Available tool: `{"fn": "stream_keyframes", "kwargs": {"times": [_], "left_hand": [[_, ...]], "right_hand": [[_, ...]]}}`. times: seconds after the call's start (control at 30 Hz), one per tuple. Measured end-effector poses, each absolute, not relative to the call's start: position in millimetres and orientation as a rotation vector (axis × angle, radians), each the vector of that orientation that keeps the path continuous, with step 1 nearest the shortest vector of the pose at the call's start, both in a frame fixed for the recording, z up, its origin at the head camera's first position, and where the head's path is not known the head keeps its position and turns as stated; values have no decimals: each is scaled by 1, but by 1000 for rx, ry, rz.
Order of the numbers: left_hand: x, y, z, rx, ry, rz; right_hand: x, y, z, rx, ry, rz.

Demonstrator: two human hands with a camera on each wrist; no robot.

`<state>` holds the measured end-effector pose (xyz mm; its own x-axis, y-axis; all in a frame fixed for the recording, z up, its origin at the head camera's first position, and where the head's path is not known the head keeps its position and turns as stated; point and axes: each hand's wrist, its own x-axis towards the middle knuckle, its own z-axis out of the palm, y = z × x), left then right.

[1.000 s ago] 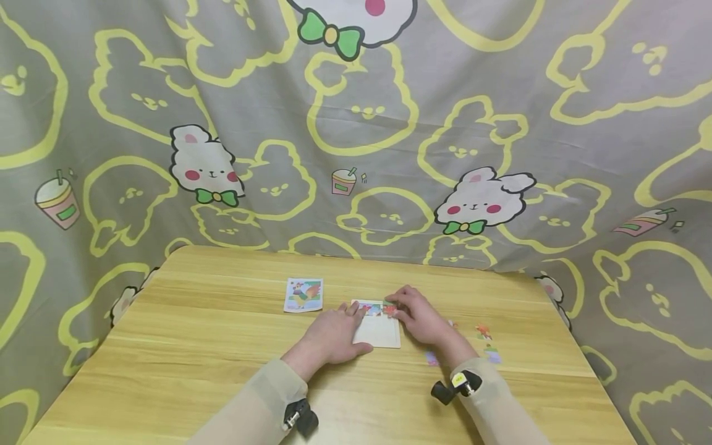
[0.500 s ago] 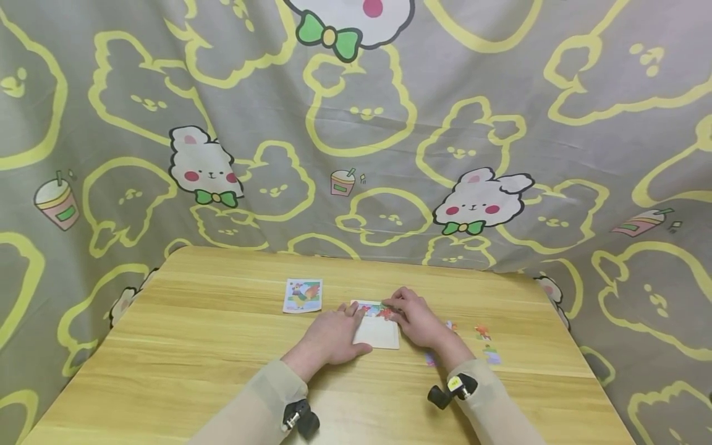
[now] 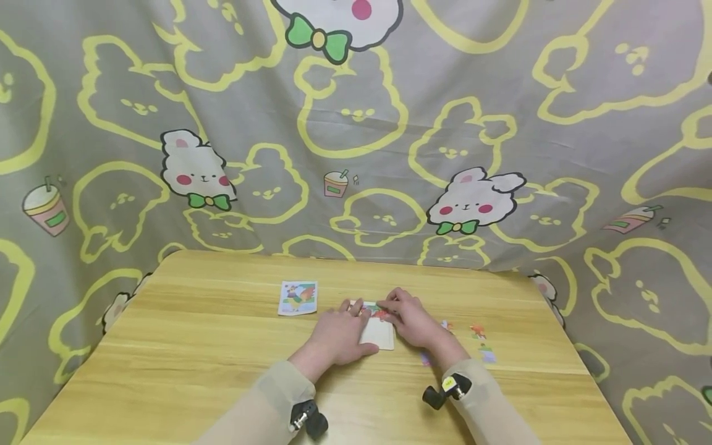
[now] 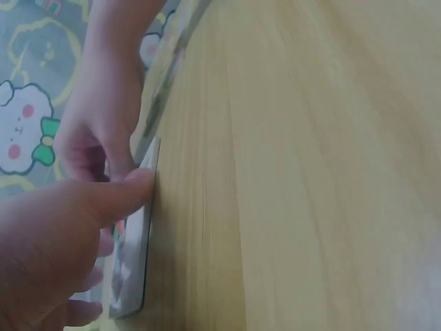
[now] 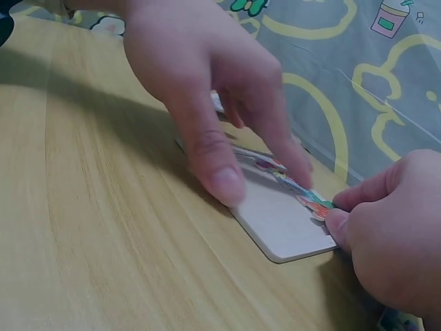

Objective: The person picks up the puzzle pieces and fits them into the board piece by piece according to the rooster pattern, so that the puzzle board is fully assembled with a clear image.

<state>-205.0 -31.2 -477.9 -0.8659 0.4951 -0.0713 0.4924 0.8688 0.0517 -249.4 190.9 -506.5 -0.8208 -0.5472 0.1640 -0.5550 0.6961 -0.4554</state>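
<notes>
A white puzzle tray (image 3: 379, 337) lies flat on the table, with colourful jigsaw pieces (image 5: 272, 167) along its far edge. My left hand (image 3: 338, 337) spreads over the tray's left part, its index finger pressing on those pieces and its thumb (image 4: 131, 193) at the near edge. At the far right corner my right hand (image 3: 414, 318) pinches an orange and green jigsaw piece (image 5: 318, 207) between thumb and index finger. That piece sits right beside the others in the row. The tray's near part shows bare white.
Left of the tray lies a small picture card (image 3: 298, 298) with a rooster. Loose jigsaw pieces (image 3: 478, 332) are scattered to the right, some partly hidden behind the right forearm. A patterned curtain (image 3: 367, 142) hangs behind the wooden table (image 3: 206, 321).
My right hand has slid the pinched jigsaw piece left, closing the gap to the row. My left hand has shifted slightly right over the tray. The head view has turned a little.
</notes>
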Motion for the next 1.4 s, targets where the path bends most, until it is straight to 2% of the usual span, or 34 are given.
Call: {"fn": "stream_keyframes", "kwargs": {"times": [0.93, 1.4], "left_hand": [[-213, -21, -482, 774, 2909, 110], [-212, -20, -481, 755, 2903, 154]], "right_hand": [[-254, 193, -500, 1015, -2871, 591], [-248, 186, -509, 887, -2850, 722]]}}
